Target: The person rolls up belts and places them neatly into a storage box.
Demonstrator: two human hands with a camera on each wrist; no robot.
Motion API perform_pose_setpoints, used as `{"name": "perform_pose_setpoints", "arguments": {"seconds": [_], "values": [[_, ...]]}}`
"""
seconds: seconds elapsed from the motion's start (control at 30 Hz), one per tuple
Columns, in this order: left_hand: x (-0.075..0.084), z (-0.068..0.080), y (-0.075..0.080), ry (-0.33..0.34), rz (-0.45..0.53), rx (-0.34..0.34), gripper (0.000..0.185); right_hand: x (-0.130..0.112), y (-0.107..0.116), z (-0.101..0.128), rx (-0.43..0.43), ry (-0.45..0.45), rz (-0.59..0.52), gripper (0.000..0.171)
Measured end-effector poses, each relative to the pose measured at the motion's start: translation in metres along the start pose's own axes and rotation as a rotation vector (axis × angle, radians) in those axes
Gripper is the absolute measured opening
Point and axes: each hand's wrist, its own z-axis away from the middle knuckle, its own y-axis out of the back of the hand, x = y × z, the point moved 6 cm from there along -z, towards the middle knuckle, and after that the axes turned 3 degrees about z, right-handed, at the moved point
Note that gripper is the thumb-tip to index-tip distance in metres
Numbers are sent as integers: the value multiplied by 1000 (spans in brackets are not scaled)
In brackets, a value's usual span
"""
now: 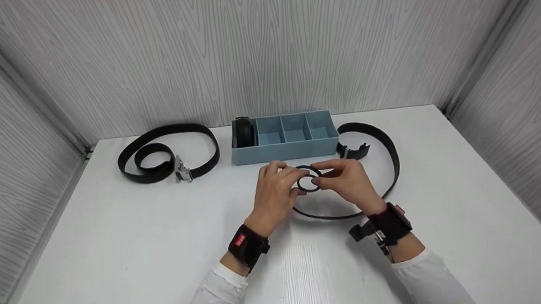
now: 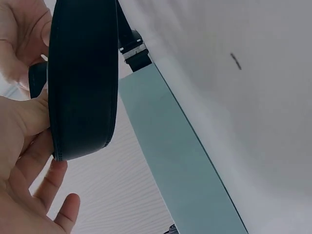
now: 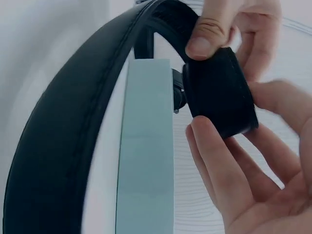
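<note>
Both hands hold a black belt [image 1: 392,156] whose end is wound into small loops over the middle of the table. My left hand [image 1: 275,194] pinches the coil from the left, its thumb pressed on the strap in the right wrist view. From the other side my right hand [image 1: 346,180] grips the coil [image 3: 219,92] between thumb and fingers. The rest of the strap sweeps round to the right, and its buckle end [image 1: 355,152] lies at the right end of a blue-grey divided box [image 1: 284,152]. In the left wrist view the wide strap [image 2: 83,78] hides part of the fingers.
A rolled black belt [image 1: 244,134] stands in the leftmost compartment of the box. Another black belt [image 1: 206,132] with a silver buckle [image 1: 182,170] lies loosely looped on the white table [image 1: 140,254] at left. Wood-grained panels [image 1: 264,49] enclose the back and sides.
</note>
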Motion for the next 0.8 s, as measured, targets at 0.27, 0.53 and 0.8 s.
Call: {"name": "perform_pose_setpoints", "arguments": {"seconds": [0.27, 0.53, 0.8], "values": [[6, 2, 4, -30, 30, 155, 37, -4, 1, 0, 70, 87, -59, 21], [-3, -2, 6, 164, 265, 12, 40, -11, 7, 2, 130, 144, -26, 20], [-21, 4, -6, 469, 614, -228, 30, -19, -1, 6, 196, 284, 100, 27]]}}
